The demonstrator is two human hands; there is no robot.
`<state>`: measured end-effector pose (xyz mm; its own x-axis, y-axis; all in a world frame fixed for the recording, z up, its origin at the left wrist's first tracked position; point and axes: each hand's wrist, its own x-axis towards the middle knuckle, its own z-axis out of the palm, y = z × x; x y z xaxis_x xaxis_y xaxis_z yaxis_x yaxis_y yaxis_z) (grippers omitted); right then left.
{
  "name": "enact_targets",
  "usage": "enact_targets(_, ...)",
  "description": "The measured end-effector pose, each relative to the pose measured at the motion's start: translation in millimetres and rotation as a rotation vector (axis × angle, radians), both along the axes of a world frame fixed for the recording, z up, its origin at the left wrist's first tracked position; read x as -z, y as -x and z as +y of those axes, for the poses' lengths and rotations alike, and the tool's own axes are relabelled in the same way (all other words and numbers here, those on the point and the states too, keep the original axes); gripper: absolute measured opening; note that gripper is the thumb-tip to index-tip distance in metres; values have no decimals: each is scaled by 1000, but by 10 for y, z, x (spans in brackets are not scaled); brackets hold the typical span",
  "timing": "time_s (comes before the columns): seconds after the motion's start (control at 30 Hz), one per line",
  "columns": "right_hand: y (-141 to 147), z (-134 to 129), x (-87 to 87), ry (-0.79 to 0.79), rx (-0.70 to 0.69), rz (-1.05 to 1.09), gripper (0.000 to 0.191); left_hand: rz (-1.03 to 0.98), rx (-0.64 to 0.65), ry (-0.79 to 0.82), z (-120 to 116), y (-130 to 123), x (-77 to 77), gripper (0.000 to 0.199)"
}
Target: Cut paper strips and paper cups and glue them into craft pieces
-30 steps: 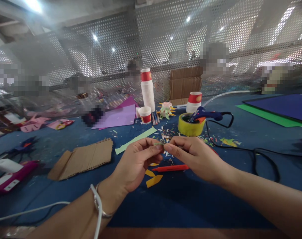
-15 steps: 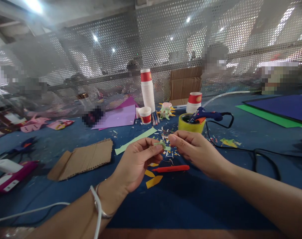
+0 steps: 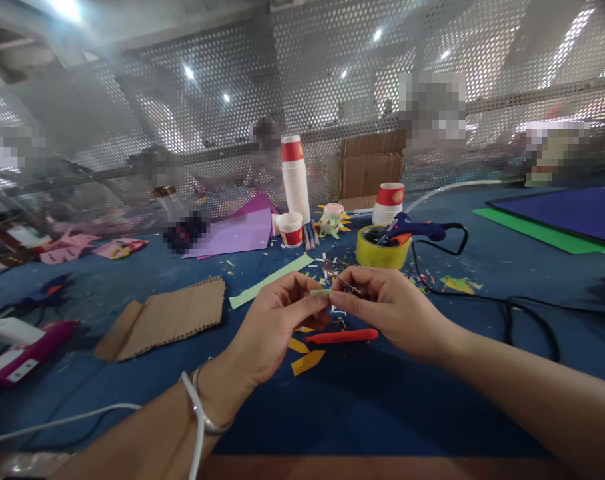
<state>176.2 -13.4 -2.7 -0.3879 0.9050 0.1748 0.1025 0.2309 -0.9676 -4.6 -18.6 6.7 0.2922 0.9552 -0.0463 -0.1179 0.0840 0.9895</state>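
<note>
Between the thumb and fingers of my left hand (image 3: 282,320) is a small piece of pale green paper (image 3: 320,292). My right hand (image 3: 395,308) is closed on small scissors (image 3: 346,283), of which only the slim metal part shows, pointing up and left; their handles are hidden in the fingers. The right thumb tip meets the paper's right end, close to the left fingertips. Below the hands lie a red marker (image 3: 342,336) and yellow-orange paper pieces (image 3: 307,363). Behind them is a longer pale green paper strip (image 3: 272,281).
Corrugated cardboard (image 3: 175,317) lies to the left. A yellow tape roll (image 3: 382,253) holds a blue glue gun (image 3: 417,230), its black cord trailing right. Stacked paper cups (image 3: 296,187), a decorated cup (image 3: 332,220) and purple sheets (image 3: 237,233) stand or lie further back.
My right hand has moved left and slightly down to the green paper. The slim metal of the scissors now shows above its fingers. My left hand stays nearly in place.
</note>
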Motion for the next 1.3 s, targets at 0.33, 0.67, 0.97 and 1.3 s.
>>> enact_targets(0.33, 2, -9, 0, -68, 71, 41, 29, 154, -13, -274, -3, 55, -12, 14)
enact_targets(0.67, 28, -42, -15, 241, -34, 313, 34, 473, -106, -938, -27, 90, 12, 9)
enact_targets(0.97, 19, -28, -50, 287, -26, 358, 36, 304, -19, -627, -36, 63, 0, 9)
enact_targets(1.3, 15, -19, -35, 60, 22, 131, 32, -42, 51, -3, 13, 34, 3, 19)
